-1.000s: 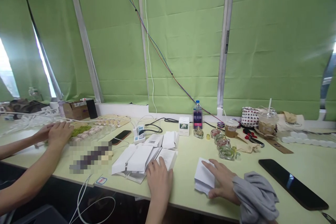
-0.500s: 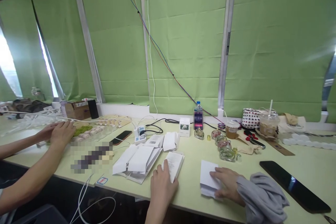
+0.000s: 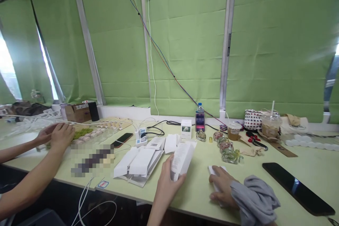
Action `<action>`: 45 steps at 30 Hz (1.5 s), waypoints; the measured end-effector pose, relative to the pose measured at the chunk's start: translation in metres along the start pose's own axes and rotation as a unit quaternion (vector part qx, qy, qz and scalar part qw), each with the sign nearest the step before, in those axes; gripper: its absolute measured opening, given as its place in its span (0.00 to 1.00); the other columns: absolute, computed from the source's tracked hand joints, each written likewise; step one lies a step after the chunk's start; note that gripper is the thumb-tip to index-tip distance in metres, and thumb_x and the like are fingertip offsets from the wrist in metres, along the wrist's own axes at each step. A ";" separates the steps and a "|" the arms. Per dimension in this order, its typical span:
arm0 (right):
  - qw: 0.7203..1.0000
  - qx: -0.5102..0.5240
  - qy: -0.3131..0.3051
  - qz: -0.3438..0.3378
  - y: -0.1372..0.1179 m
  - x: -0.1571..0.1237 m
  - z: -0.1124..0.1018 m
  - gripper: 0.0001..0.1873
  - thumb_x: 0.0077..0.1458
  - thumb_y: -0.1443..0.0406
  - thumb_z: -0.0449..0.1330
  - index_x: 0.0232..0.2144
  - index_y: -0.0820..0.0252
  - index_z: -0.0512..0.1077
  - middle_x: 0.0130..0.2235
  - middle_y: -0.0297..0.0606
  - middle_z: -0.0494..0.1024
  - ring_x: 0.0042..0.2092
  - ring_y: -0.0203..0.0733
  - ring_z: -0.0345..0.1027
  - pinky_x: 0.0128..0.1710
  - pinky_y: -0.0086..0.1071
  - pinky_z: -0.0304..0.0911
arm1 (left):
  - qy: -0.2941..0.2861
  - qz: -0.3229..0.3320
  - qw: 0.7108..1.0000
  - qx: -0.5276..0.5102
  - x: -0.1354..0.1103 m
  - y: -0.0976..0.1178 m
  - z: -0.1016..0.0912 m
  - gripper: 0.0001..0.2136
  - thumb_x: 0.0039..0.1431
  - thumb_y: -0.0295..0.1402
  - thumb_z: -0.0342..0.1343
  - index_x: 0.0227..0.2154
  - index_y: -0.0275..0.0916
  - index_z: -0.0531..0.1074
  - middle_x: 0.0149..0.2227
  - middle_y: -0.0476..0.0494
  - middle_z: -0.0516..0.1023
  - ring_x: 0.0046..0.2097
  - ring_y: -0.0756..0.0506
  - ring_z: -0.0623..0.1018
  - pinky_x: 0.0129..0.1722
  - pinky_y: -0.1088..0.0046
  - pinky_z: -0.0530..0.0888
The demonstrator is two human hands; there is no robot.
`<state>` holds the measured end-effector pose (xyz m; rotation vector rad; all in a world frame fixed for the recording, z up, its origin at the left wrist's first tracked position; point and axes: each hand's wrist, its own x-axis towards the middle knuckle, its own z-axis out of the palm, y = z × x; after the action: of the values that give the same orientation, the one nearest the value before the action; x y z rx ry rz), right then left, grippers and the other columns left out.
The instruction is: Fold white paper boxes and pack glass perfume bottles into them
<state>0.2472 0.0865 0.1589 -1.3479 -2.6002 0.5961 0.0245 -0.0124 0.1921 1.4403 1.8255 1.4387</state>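
In my left hand (image 3: 167,180) is a flattened white carton (image 3: 184,156) with fine print on its face, tilted up off the table between thumb and fingers. My right hand (image 3: 224,186), under a grey sleeve, is closed over another flat white carton (image 3: 211,170) at the table's front, and most of that one is hidden by the fingers. Left of my left hand lies a loose pile of flat white cartons (image 3: 142,160). A smaller white carton piece (image 3: 171,143) lies just behind. Farther back stands a made-up white box (image 3: 186,129) with a flower picture.
Several glass bottles (image 3: 229,155) stand beyond my right hand, near drink cups (image 3: 271,124). A dark tablet-like slab (image 3: 296,187) lies at the right. A power strip (image 3: 141,137) and phone (image 3: 122,140) lie left of centre. Another person's hands (image 3: 59,134) work at the far left.
My left hand has lifted the printed carton off the table and tilted it up. The carton under my right hand has turned and is now more covered by the fingers.
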 end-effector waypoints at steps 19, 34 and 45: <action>0.969 0.215 0.105 -0.055 -0.014 -0.023 -0.053 0.42 0.56 0.46 0.47 0.64 0.68 0.52 0.48 0.50 0.75 0.43 0.50 0.72 0.44 0.41 0.65 | -0.349 -0.163 0.698 -0.604 -0.024 0.021 0.038 0.28 0.56 0.48 0.45 0.46 0.28 0.73 0.44 0.29 0.78 0.37 0.40 0.78 0.38 0.64 0.70; 0.994 -0.036 0.077 0.064 0.054 -0.019 -0.051 0.30 0.57 0.52 0.48 0.56 0.59 0.67 0.41 0.49 0.79 0.43 0.57 0.71 0.43 0.46 0.62 | 0.031 -0.033 0.935 0.352 0.001 -0.007 0.007 0.34 0.53 0.33 0.53 0.63 0.35 0.50 0.55 0.30 0.64 0.52 0.32 0.69 0.49 0.53 0.65; 0.992 0.002 0.098 0.082 0.024 -0.024 -0.036 0.40 0.50 0.42 0.53 0.63 0.45 0.57 0.53 0.47 0.73 0.51 0.63 0.67 0.51 0.54 0.58 | 0.030 -0.043 0.864 0.500 0.002 -0.016 0.012 0.28 0.54 0.35 0.50 0.59 0.35 0.60 0.49 0.30 0.70 0.52 0.32 0.70 0.47 0.53 0.65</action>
<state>0.2907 0.0893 0.1832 -1.5442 -2.3484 0.4645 0.0262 -0.0041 0.1742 1.6675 2.8196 0.4142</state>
